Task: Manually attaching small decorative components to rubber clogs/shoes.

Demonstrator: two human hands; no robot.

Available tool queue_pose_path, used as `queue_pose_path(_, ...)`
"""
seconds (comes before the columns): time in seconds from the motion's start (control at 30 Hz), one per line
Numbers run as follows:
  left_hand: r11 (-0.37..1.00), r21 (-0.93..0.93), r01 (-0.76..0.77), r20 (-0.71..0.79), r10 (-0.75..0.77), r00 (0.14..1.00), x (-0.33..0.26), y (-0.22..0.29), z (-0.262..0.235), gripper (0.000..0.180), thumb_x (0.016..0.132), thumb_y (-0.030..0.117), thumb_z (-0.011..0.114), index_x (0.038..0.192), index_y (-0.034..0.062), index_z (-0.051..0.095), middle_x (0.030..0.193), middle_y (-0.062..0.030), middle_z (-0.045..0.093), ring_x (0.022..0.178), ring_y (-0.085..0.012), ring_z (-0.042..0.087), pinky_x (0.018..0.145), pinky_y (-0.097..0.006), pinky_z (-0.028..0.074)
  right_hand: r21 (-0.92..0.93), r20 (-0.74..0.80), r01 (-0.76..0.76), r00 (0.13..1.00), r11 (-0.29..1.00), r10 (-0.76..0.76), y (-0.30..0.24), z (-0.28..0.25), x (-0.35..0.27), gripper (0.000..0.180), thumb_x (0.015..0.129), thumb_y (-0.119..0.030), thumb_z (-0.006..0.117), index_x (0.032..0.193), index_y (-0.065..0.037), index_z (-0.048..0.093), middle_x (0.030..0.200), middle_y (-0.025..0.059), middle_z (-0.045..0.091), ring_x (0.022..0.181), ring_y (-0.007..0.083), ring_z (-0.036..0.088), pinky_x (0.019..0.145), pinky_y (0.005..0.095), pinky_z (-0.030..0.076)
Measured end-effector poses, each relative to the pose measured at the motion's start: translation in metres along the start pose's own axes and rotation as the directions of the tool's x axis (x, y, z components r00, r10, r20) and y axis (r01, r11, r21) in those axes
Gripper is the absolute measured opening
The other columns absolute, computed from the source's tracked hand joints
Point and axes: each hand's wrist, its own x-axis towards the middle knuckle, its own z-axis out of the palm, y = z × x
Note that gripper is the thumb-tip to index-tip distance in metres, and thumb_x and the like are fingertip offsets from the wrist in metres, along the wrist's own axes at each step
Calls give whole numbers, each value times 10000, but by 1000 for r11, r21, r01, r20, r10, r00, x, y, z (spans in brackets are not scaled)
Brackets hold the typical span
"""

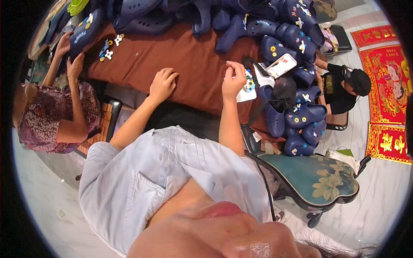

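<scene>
My left hand (163, 85) rests on the brown cloth (193, 64) of the table, fingers loosely bent and slightly apart, with nothing seen in it. To its right, my right hand (234, 81) is held over the cloth with its fingers curled in. Whatever those fingers may hold is hidden. Just right of that hand, small coloured shoe charms (249, 81) lie on white paper (247, 95). Navy clogs (146, 23) are heaped along the far edge, and more clogs (305, 114) with charms on them are piled at the right.
At left, a person (60, 112) holds a navy clog (86, 32) beside loose charms (107, 49). A phone (282, 65) lies on the right-hand clogs. Another person in a black cap (357, 79) is beyond them. A green padded chair (309, 176) stands at the lower right.
</scene>
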Motion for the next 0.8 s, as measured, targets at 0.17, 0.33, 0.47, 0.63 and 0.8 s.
queue_pose_path(0.17, 999, 47, -2, -11, 2, 1000, -4, 1, 1, 287, 755, 67, 669, 1040, 41, 665, 1129, -127, 620, 1095, -306, 583, 916, -413, 478, -93, 38, -79, 996, 993, 82, 14, 23, 17, 267, 842, -14, 624, 1108, -16, 646, 1106, 157, 612, 1051, 322, 561, 933, 408, 441)
queue_pose_path(0.33, 999, 40, 1, -8, -1, 1000, -5, 2, 1, 287, 748, 67, 672, 1034, 46, 670, 1124, -121, 622, 1091, -301, 585, 918, -414, 482, -232, 3, -257, 964, 938, 265, 63, 52, 42, 720, 805, -205, 777, 1405, -48, 411, 1285, 246, 502, 1225, 386, 432, 1069, 474, 326)
queue_pose_path(0.47, 999, 52, 0, -29, 2, 1000, -4, 4, 1, 291, 743, 67, 676, 1033, 48, 670, 1123, -115, 622, 1086, -298, 587, 920, -414, 484, -168, 60, -251, 963, 953, 264, 81, 69, 61, 855, 757, -250, 827, 1437, -45, 351, 1350, 303, 487, 1253, 457, 456, 1073, 497, 338)
queue_pose_path(0.63, 999, 40, -10, -26, 11, 1000, -5, 3, 2, 305, 732, 63, 683, 1036, 46, 668, 1121, -106, 622, 1081, -289, 589, 919, -409, 486, -157, 19, -382, 921, 911, 389, 80, 77, 69, 744, 739, -86, 681, 1419, -42, 380, 1332, 285, 541, 1204, 465, 539, 1040, 485, 408)
queue_pose_path(0.8, 999, 43, -4, -29, 5, 1000, -5, 4, 1, 303, 735, 60, 681, 1038, 48, 670, 1126, -104, 622, 1082, -289, 588, 919, -406, 486, -1, -74, -330, 941, 944, 329, 49, 60, 63, 665, 749, -91, 672, 1373, -39, 446, 1320, 248, 552, 1199, 424, 549, 1047, 446, 403)
